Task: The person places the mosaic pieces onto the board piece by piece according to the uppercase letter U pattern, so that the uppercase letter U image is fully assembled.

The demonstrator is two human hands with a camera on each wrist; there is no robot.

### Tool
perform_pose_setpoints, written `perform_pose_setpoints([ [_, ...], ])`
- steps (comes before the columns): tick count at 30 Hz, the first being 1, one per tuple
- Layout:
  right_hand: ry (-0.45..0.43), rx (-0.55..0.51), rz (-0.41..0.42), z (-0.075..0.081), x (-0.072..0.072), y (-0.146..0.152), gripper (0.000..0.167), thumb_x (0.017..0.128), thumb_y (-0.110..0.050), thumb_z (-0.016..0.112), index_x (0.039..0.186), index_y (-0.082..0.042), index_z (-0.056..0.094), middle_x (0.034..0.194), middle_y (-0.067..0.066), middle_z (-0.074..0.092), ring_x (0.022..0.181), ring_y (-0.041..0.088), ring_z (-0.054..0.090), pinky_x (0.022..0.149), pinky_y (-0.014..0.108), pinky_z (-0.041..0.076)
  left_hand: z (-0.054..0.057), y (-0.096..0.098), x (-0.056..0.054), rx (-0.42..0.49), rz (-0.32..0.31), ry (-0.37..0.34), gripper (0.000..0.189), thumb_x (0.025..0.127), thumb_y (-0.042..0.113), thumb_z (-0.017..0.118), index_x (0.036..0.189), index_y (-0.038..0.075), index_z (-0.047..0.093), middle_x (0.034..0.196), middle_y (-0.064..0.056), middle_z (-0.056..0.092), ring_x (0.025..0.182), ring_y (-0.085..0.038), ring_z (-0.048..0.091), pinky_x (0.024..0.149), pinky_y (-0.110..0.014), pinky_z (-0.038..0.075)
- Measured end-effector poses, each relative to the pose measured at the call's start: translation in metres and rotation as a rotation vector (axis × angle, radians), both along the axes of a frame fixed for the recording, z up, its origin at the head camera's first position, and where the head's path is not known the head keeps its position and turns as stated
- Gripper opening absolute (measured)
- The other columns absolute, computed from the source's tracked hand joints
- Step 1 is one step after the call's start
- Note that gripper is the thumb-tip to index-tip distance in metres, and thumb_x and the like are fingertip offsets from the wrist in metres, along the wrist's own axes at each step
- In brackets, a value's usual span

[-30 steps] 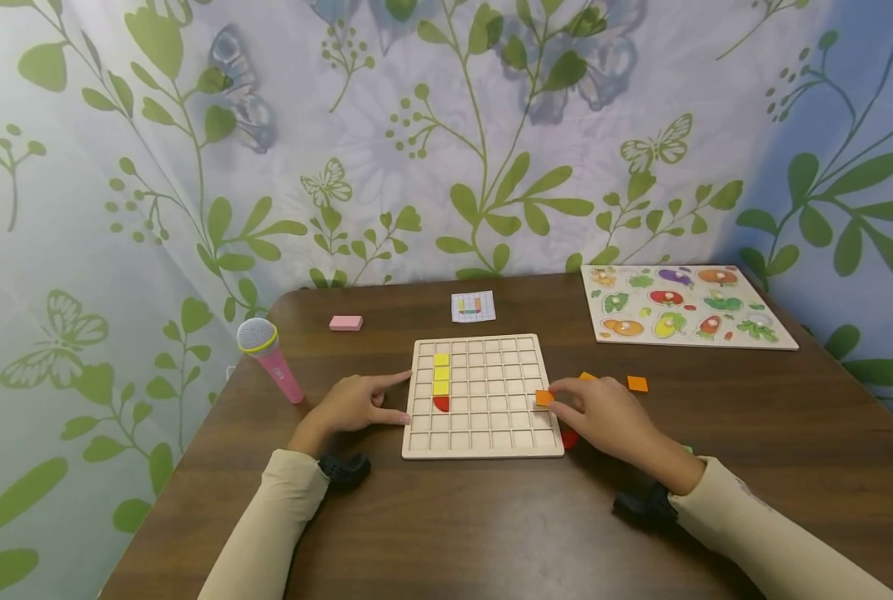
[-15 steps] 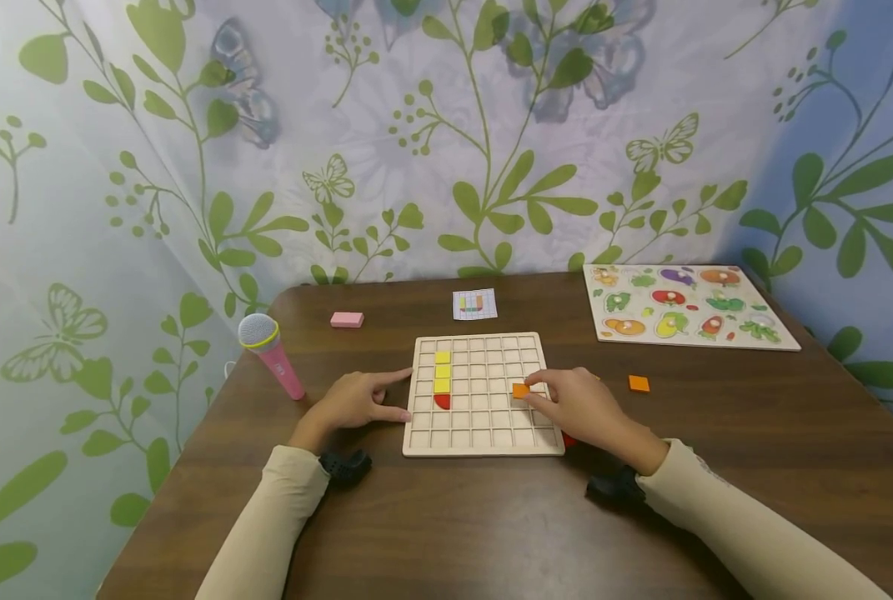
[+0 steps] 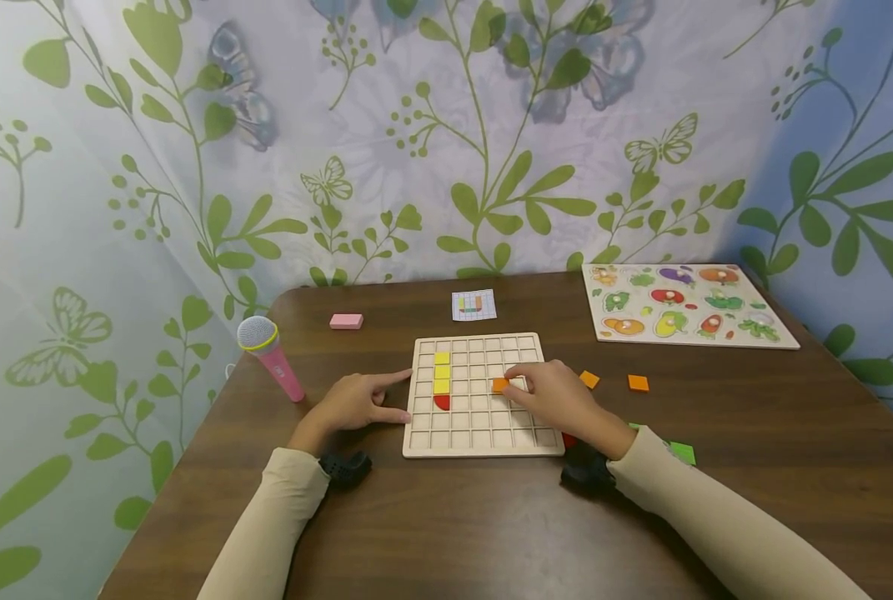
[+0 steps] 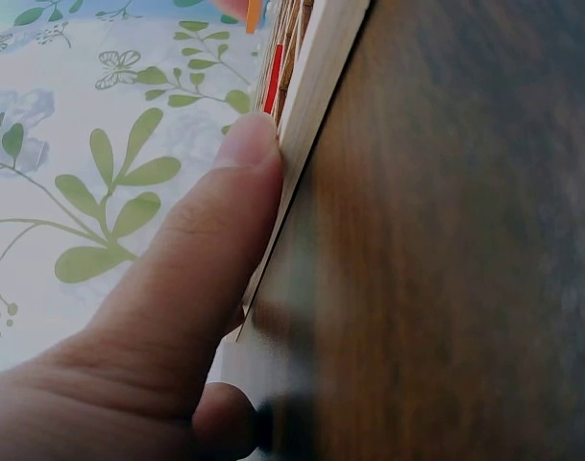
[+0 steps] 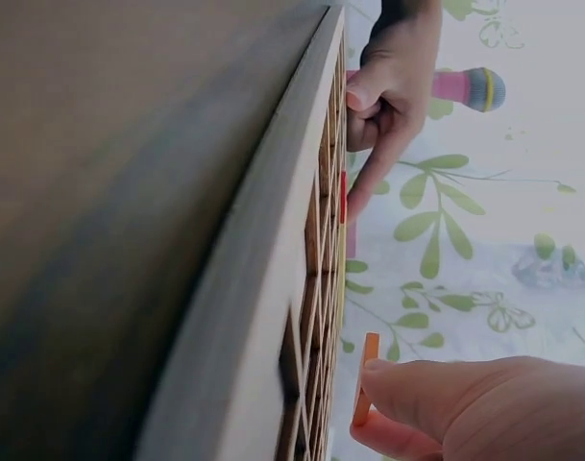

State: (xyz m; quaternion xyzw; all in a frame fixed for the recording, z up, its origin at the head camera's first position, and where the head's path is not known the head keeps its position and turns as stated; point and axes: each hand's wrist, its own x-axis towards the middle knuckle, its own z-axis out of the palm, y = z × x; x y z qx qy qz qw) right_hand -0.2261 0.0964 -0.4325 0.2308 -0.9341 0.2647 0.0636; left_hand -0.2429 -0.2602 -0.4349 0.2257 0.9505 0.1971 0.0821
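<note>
Orange tile (image 3: 499, 386) just above grid brd (image 3: 461, 438), pinched in R hand (image 3: 562, 402) fingers; L hand (image 3: 354, 402) thumb + index spread at brd edge. Red pc (image 3: 569, 439), green pcs (image 3: 683, 452) part-hidden by R arm (image 3: 724, 517).

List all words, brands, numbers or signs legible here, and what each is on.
No text can be read in any view.
Pink microphone: a small pale mark on its handle, too small and blurred to read.
Picture card: a coloured pattern on a grid, no lettering discernible.
Vegetable board: pictures, no words that can be made out.
Grid board: no writing visible.
</note>
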Motion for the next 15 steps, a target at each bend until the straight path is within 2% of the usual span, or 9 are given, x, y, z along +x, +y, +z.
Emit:
perform_pose_setpoints([
  [10, -0.049, 0.024, -0.020, -0.0051, -0.0081, -0.0089, 0.024, 0.095, -0.031, 0.073, 0.113, -0.017, 0.078, 0.056, -0.005, 0.044, 0.050, 0.011, 0.034, 0.049, 0.029, 0.027, -0.0014, 0.0000, -0.0004, 0.001, -0.001, 0.002, 0.085, 0.080, 0.068, 0.075, 0.154, 0.037, 0.047, 0.059, 0.008, 0.036, 0.054, -0.009, 0.028, 0.054, -0.030, 0.026],
  [15, -0.046, 0.035, -0.029, -0.0078, -0.0106, -0.0104, 0.024, 0.095, -0.031, 0.072, 0.114, -0.017, 0.077, 0.055, -0.006, 0.044, 0.048, 0.011, 0.033, 0.048, 0.028, 0.025, -0.0014, -0.0007, -0.0005, 0.004, 0.000, 0.005, 0.085, 0.080, 0.067, 0.076, 0.154, 0.036, 0.047, 0.059, 0.008, 0.034, 0.054, -0.009, 0.026, 0.054, -0.030, 0.025],
])
